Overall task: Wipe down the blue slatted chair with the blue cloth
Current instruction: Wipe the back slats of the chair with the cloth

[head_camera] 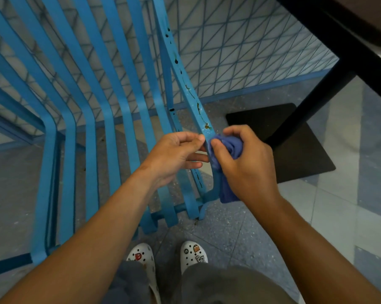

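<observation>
The blue slatted chair (pixel 110 88) fills the left and middle of the head view, seen from above. Its rightmost slat (pixel 180 71) carries dark chips and rust-coloured stains. My right hand (pixel 246 167) grips the bunched blue cloth (pixel 231 148) and presses it against that slat from the right. One end of the cloth hangs below my palm. My left hand (pixel 176 154) holds the same slat from the left, thumb on the slat's edge and fingers curled beside it. Part of the slat is hidden between the two hands.
A black table leg (pixel 312 102) rises from a black square base plate (pixel 294 145) just right of the chair, under a dark tabletop (pixel 349 20). A tiled wall stands behind. My feet in white clogs (pixel 167 255) stand on speckled floor below the chair's front edge.
</observation>
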Available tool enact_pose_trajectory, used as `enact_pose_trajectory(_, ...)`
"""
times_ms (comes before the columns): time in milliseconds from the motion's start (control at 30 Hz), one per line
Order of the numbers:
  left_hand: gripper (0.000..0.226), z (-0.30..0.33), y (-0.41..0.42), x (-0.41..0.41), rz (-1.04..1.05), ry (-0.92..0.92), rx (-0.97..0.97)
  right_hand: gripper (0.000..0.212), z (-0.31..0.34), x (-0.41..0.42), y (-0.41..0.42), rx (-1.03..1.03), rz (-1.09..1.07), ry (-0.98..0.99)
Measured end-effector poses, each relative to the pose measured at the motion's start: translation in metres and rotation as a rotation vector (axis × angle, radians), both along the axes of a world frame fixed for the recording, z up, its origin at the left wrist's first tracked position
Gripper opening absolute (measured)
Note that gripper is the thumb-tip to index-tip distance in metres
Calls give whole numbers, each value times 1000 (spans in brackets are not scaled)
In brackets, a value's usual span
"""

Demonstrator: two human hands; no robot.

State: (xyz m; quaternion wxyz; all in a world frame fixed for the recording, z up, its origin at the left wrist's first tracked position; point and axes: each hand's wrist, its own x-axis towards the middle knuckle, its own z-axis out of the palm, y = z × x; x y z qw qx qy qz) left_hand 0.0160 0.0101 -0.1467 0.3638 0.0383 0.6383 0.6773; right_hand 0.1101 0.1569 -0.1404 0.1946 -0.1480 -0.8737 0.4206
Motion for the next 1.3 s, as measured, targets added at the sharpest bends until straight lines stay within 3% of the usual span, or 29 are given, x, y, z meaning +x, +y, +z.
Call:
enact_pose_trajectory(100, 13, 0, -3, -4, -20, 3, -13, 17, 0, -7, -1, -32, 13, 17)
enact_pose_trajectory(333, 16, 0, -1, -6, -9, 29, -55, 29, -20, 19, -2, -34, 29, 38)
enact_pose_trajectory(533, 15, 1, 0, -5, 4, 48, -69, 17, -6, -8, -1, -37, 32, 45)
enact_pose_trajectory(767, 22, 0, -2, -13, 89, 121, -89, 30, -23, 24, -5, -38, 34, 53)
enact_pose_trajectory(1000, 16, -4, 4, -20, 162, 142, -89, 20, 0, -8, -6, -108, 14, 6)
enact_pose_trajectory(1300, 22, -15, 9, -38, 128, 142, -61, 20, -21, 8, -15, -8, 52, 113)
